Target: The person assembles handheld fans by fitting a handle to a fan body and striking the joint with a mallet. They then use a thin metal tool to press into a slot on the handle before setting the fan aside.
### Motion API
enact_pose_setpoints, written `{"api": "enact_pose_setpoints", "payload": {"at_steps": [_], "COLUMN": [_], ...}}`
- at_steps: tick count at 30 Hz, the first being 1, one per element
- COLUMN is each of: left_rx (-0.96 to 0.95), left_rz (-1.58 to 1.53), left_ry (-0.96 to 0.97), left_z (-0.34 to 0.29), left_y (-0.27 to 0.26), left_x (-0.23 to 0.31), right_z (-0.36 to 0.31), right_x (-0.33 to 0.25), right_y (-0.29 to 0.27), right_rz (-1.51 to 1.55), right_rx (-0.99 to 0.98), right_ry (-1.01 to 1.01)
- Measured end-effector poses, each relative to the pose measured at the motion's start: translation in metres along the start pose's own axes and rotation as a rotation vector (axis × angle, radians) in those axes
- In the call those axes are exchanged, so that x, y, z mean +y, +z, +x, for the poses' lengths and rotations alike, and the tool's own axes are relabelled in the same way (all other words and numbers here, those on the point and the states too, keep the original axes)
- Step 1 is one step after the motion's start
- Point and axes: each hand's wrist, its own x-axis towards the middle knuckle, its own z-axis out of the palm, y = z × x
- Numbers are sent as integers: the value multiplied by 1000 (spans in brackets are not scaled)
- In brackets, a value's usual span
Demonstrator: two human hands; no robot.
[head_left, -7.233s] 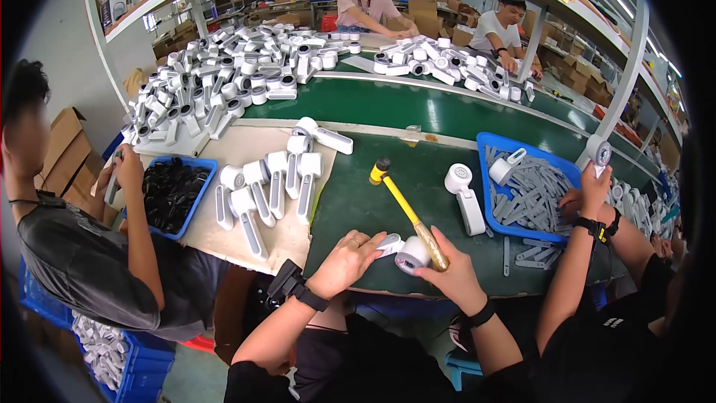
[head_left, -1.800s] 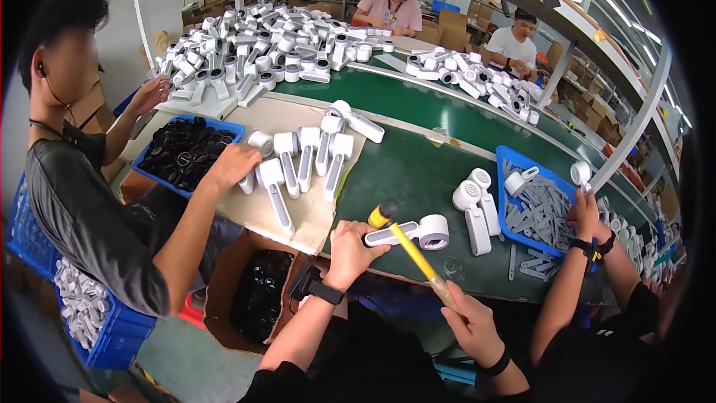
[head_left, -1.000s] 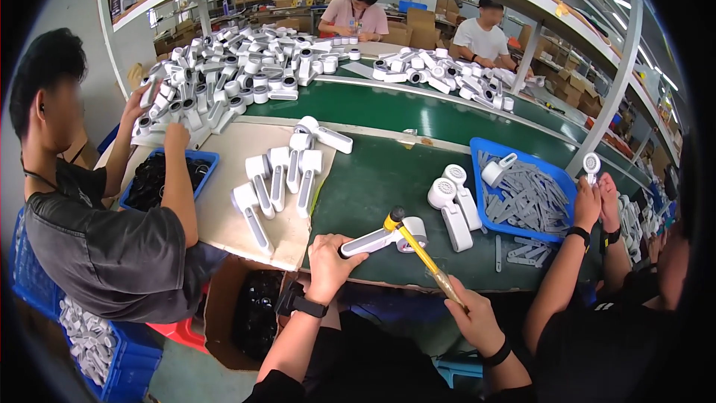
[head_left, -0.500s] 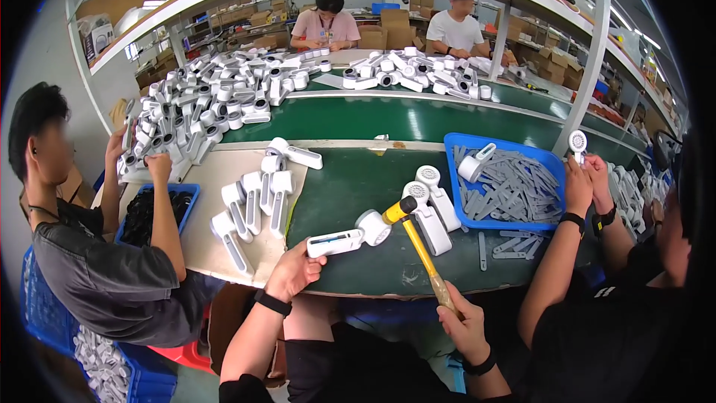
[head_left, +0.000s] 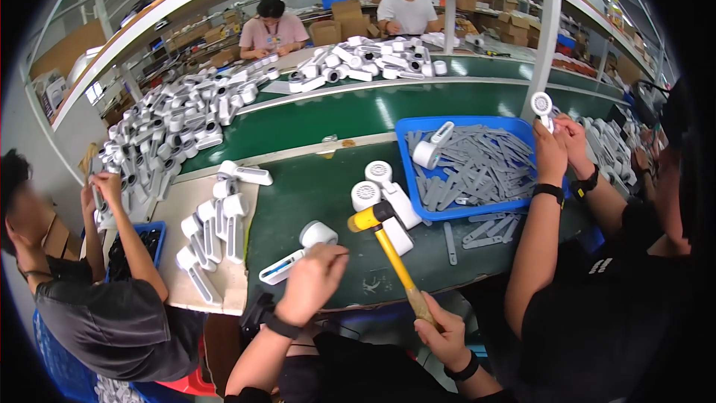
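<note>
My right hand (head_left: 445, 332) grips the tan-wrapped lower handle of a mallet (head_left: 395, 265); its yellow and black head is raised toward two white handheld fans (head_left: 393, 220) on the green mat. To its left, a white handheld fan (head_left: 282, 267) lies with its long slot facing up and something blue inside the slot. My left hand (head_left: 313, 283) is beside this fan and covers part of it, with fingers curled and thumb and fingertips close together. Whatever they may pinch is too small to make out.
A blue tray (head_left: 406, 172) holds grey strips and one white fan; more strips (head_left: 488, 231) lie before it. Several fans rest on the beige board (head_left: 235, 287) at left. Co-workers sit on both sides and across the green belt (head_left: 291, 123), where fans are heaped.
My left hand has let go of the handheld fan's handle and moved to its right. The fan now lies on the mat. The mallet stays in my right hand; the whole view has shifted.
</note>
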Motion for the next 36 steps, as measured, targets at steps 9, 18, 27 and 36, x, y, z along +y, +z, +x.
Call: {"api": "enact_pose_setpoints", "payload": {"at_steps": [9, 18, 27, 36], "left_rx": [-251, -411, -337, -381], "left_rz": [26, 83, -37, -323], "left_ry": [527, 792, 857, 531], "left_z": [68, 74, 89, 56], "left_y": [154, 164, 190, 158], "left_x": [58, 50, 50, 44], "right_z": [-15, -21, -16, -19], "right_x": [-21, 0, -21, -22], "right_y": [-25, -34, -29, -33], "right_rz": [-109, -26, 67, 28], "right_rx": [-3, 28, 40, 63], "right_ry": [-245, -46, 78, 0]}}
